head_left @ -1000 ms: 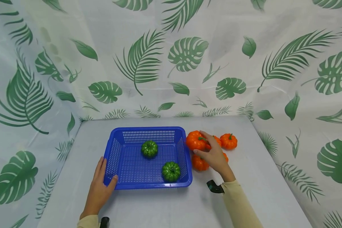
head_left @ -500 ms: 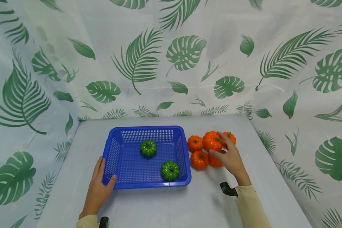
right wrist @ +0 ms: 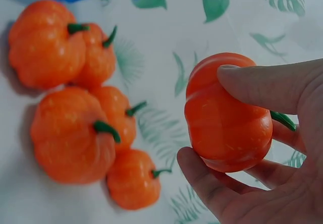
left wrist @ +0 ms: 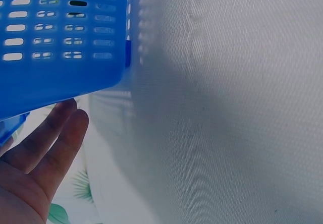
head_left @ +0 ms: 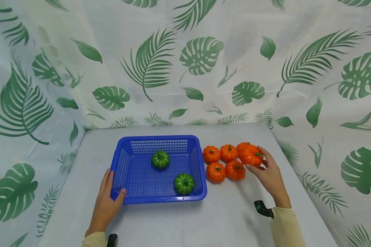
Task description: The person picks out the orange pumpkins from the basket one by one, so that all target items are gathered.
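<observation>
My right hand [head_left: 270, 173] holds an orange toy pumpkin [right wrist: 229, 115] with a green stem, thumb on one side and fingers on the other. In the head view it overlaps another orange pumpkin behind it, at the right end of a group. Several orange pumpkins [head_left: 215, 172] sit on the table beside the basket. My left hand [head_left: 106, 202] rests at the near left corner of the blue basket [head_left: 160, 200], fingers extended along its left side and thumb at the front rim. Inside the basket are two green pumpkins [head_left: 184, 184], one near the middle and one near the right front.
A white cloth [head_left: 222, 219] covers the table. Leaf-print sheets [head_left: 160, 68] hang behind it and at both sides. The orange group stands close along the basket's right wall. Dark wrist camera parts [head_left: 263, 209] stick out near my right sleeve.
My right hand has carried the orange pumpkin rightward across the group, from beside the basket to its far right end, uncovering the other orange pumpkins. The left hand stays at the basket.
</observation>
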A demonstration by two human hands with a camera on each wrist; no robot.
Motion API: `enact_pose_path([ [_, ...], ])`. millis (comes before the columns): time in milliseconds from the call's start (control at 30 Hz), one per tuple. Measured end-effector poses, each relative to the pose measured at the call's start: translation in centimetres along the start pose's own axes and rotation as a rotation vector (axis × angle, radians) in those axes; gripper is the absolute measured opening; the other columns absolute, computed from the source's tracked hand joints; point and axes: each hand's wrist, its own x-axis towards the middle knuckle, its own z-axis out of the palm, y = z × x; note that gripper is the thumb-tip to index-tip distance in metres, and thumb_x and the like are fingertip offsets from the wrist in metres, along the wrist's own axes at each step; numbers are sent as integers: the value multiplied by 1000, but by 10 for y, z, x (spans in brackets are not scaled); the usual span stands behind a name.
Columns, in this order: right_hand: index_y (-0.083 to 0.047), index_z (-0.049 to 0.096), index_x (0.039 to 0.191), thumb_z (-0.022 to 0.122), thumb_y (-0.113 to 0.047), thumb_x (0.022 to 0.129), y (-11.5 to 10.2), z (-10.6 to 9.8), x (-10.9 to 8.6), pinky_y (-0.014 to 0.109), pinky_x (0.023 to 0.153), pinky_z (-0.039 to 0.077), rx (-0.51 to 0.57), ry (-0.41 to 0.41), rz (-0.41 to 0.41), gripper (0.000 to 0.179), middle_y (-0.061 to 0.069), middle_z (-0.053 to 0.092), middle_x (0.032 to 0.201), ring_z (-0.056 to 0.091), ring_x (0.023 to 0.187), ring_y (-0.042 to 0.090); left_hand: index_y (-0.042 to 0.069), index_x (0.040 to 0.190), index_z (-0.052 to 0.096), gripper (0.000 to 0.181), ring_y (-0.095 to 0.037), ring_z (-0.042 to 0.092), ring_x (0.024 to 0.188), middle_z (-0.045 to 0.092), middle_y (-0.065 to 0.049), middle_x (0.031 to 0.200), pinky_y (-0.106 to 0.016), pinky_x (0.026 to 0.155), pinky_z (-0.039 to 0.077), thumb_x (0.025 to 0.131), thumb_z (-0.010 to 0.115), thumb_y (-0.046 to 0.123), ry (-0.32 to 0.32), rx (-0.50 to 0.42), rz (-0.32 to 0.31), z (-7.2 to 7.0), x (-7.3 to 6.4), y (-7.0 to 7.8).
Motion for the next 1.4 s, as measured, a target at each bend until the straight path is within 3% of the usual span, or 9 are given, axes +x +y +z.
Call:
enact_pose_path([
  [33,-8,25,170,76,-29,102,1,-3,-1,52,111,50,-4,4,3,88,21,29,171,43,143,54,8,173,13,91,-48,16,160,8,-13,179,-75,118,25,104,69,29,1,2,0,0,0,0],
  [133,-8,23,171,76,-28,102,7,-10,-2,52,112,49,-12,12,31,89,22,27,172,41,144,55,8,173,13,91,-48,16,160,8,-14,179,-75,118,25,104,69,29,0,5,-4,-1,1,0],
  [267,-8,20,172,75,-28,102,19,-16,-3,68,111,42,-13,20,88,91,25,24,173,38,145,59,8,173,14,91,-48,16,160,9,-14,179,-75,118,25,104,69,28,-1,2,-16,0,1,0],
  [633,-7,17,172,74,-25,102,49,-24,-5,72,111,41,-15,28,176,92,29,20,172,35,143,65,8,173,14,90,-47,16,160,9,-14,179,-74,118,25,103,68,28,5,0,-17,1,0,0],
  [1200,-4,12,171,75,-21,101,72,-20,3,75,111,37,-29,-9,252,95,32,15,173,31,144,65,7,172,15,90,-48,17,160,8,-13,179,-74,118,26,104,68,28,14,-3,10,2,1,-2],
  [1400,0,12,170,73,-14,101,81,-14,6,73,116,33,-28,-23,242,93,35,16,170,29,146,63,7,172,15,90,-48,17,160,9,-14,179,-74,118,26,104,69,28,20,-5,14,3,1,-3],
])
